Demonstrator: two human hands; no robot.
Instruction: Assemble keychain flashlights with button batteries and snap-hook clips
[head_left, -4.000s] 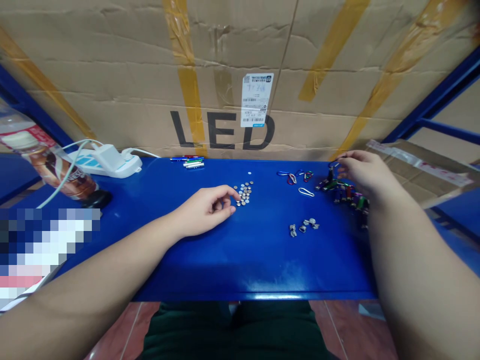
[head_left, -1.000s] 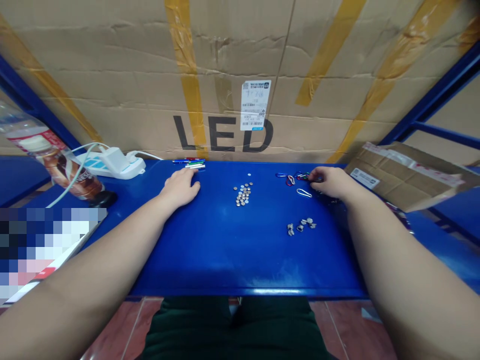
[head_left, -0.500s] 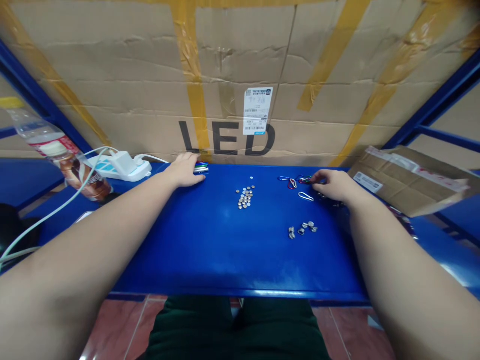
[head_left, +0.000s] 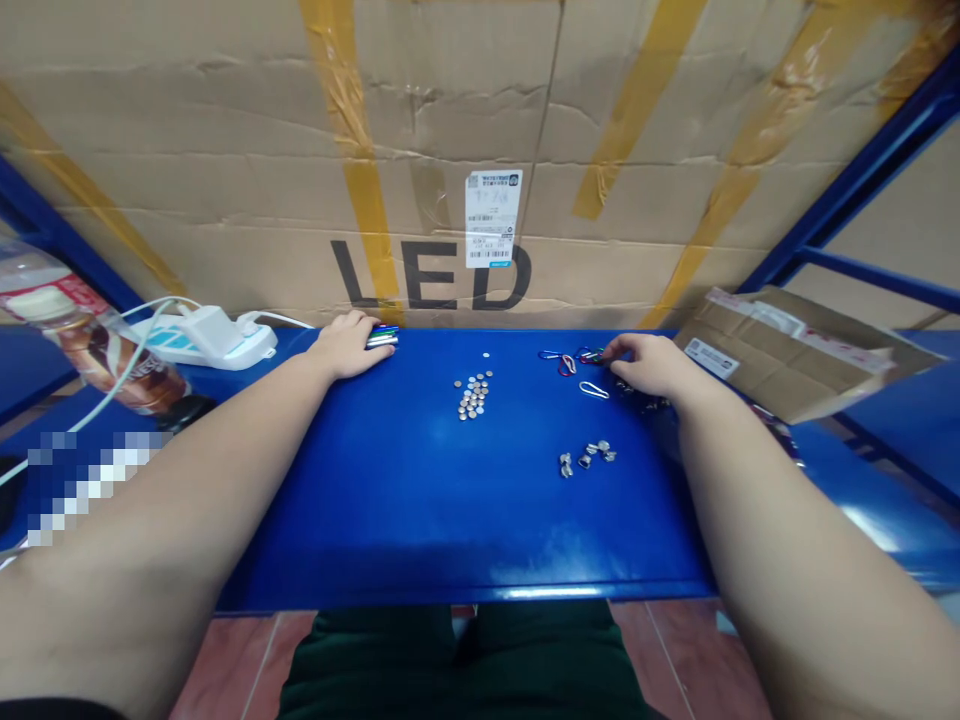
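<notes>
The left hand (head_left: pixel 346 345), thumb spread, partly covers pen-like sticks (head_left: pixel 382 340) at the worktop's (head_left: pixel 412 500) far edge; whether it grips any is unclear. The right hand (head_left: pixel 641 362), fingers bunched, meets carabiners (head_left: pixel 592 356) near that edge, its hold hidden. Coin-like discs (head_left: pixel 472 401) lie between.

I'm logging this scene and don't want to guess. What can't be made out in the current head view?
Head view:
- Rods: left ends hidden by the left hand.
- Right hand: its fingers hide whether it grips the green carabiner.
- Dark pile: partly hidden by the right hand and forearm.
- Label: print mostly too small.
- Clear bottle: cut off by the left edge.
</notes>
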